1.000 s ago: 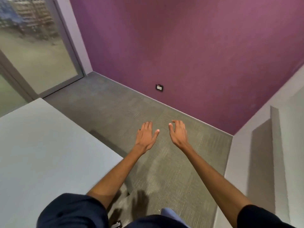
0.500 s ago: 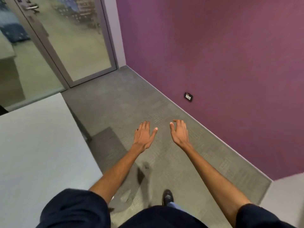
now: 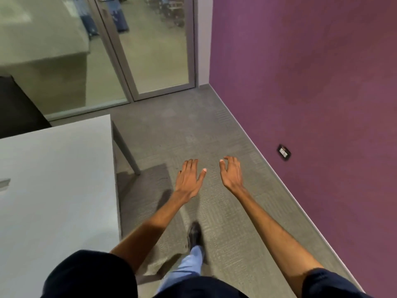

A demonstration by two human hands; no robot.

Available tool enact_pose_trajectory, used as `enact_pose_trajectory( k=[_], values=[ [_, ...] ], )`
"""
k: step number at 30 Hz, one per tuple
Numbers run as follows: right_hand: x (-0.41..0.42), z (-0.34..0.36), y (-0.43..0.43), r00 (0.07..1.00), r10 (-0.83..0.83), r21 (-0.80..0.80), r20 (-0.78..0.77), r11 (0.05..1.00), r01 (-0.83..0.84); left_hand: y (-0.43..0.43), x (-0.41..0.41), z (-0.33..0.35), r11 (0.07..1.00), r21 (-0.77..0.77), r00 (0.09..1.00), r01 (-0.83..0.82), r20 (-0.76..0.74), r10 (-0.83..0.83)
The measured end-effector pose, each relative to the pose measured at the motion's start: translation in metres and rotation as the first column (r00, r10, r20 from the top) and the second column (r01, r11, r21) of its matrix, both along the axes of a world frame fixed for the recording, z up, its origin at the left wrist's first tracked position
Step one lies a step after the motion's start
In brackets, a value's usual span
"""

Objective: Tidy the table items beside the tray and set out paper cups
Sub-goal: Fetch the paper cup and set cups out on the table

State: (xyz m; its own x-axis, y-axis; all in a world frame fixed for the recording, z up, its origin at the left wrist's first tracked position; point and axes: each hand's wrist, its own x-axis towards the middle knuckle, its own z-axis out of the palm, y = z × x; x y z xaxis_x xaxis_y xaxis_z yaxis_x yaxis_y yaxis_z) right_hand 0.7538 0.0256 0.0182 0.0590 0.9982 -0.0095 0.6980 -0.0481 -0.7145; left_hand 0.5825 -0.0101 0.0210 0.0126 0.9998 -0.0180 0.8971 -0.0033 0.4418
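My left hand and my right hand are stretched out in front of me over the grey carpet, palms down, both holding nothing. The left hand's fingers are spread flat; the right hand's fingers curl slightly. A white table fills the left side, its right edge just left of my left arm. No tray or paper cups are in view. A small grey object sits at the table's left edge, mostly cut off by the frame.
A purple wall with a black socket runs along the right. Glass doors stand ahead at the end of the carpet strip. A table leg slants down near the corner. My shoe steps forward on the carpet.
The view has swung left: the glass doors now sit ahead, the wall has slid right, and a foot has stepped forward. Both hands stay out front and empty.
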Motion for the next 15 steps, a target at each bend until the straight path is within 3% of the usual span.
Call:
enact_pose_trajectory(
  k=[15],
  values=[
    [-0.070,-0.010,0.268,0.958,0.281,0.005,0.065,0.959,-0.282,0.240,-0.068,-0.009,0.966,-0.014,0.966,-0.258,0.018,0.258]
  ],
)
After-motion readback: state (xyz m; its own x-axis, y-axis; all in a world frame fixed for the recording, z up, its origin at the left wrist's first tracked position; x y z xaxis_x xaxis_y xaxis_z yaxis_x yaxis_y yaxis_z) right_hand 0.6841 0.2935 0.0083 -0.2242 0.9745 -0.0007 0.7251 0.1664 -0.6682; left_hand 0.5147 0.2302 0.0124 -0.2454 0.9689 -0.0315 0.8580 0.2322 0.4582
